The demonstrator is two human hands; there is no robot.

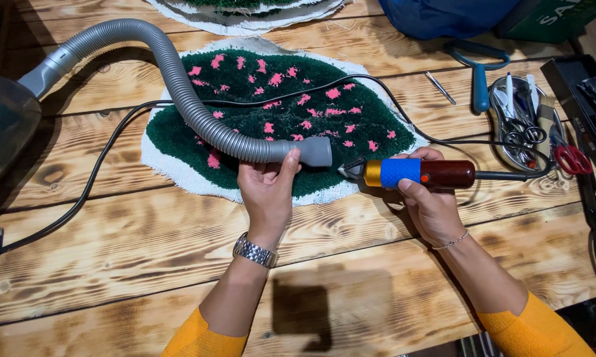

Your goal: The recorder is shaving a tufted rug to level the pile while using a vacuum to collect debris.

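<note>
Table: a scorched-grain wooden table [146, 264] carries everything, planks running left to right.
Rug: a dark green tufted rug [291, 119] flecked with pink lies flat at centre, its white backing edge showing along the near side.
Hose: a grey ribbed vacuum hose [179, 86] arcs from the canister at far left over the rug; its long axis near the mouth runs left to right, the nozzle opening pointing right toward the trimmer.
Left hand: the left hand [266, 192] wraps the hose just behind the nozzle, thumb over the top, fingers curled beneath, firmly closed around it.
Right hand: the right hand [430, 201] clasps an electric trimmer [410, 173] from below, fingers folded around its blue and brown body.
Trimmer: it lies horizontal at the rug's near right edge, blade head pointing left at the nozzle, black cord [443, 140] trailing right then looping back over the rug.
Step, as I judge it: shearing the pile at the edge while suction lifts the fluff.
Next move calls for: keeping blade flat and nozzle close, clear of the cord.
Tray: scissors in a metal tray [503, 155] sit well to the right.
</note>
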